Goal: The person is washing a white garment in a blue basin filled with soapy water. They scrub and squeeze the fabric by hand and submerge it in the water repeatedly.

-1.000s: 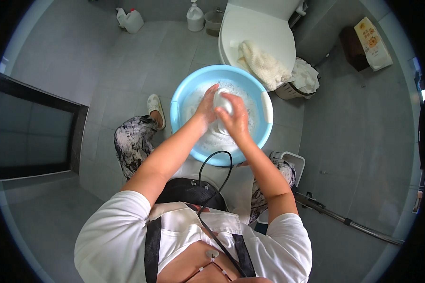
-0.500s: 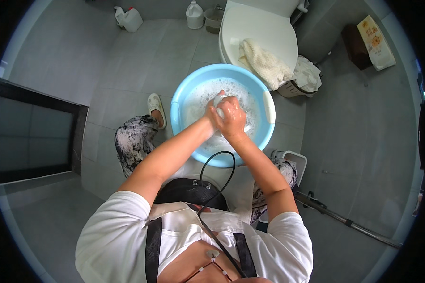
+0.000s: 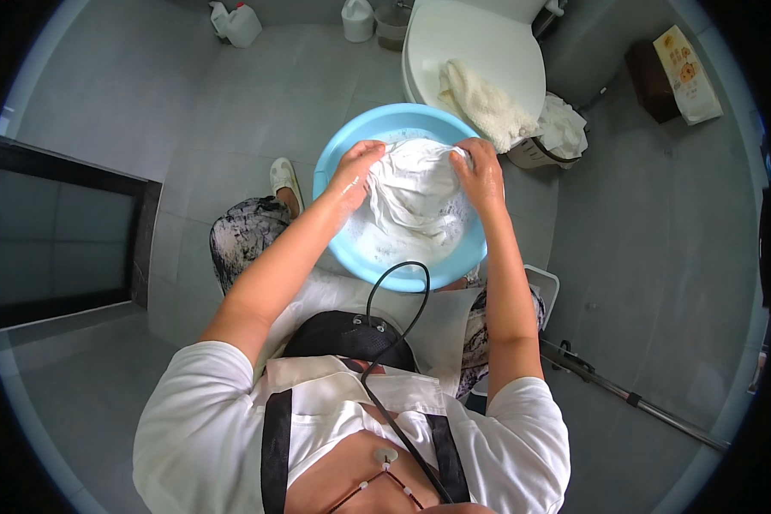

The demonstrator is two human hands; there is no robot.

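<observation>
A wet white cloth (image 3: 415,184) is spread out between my hands over a light blue basin (image 3: 338,137). My left hand (image 3: 351,174) pinches its upper left edge, and my right hand (image 3: 481,174) grips the upper right edge. The lower part of the cloth hangs down into soapy water (image 3: 377,248) with foam on it. Whether the cloth is a garment or a towel I cannot tell. Suds and water glisten on both hands.
Beyond the basin stands a white toilet (image 3: 480,43) with a cream towel (image 3: 488,103) draped over its front. A bin (image 3: 535,154) with a white liner is beside it. White jugs (image 3: 237,26) stand by the far wall. A black cable (image 3: 394,343) loops before my chest.
My hands were pressed together, squeezing the bunched white cloth in the basin. Now they have moved apart, and the cloth is opened out between them.
</observation>
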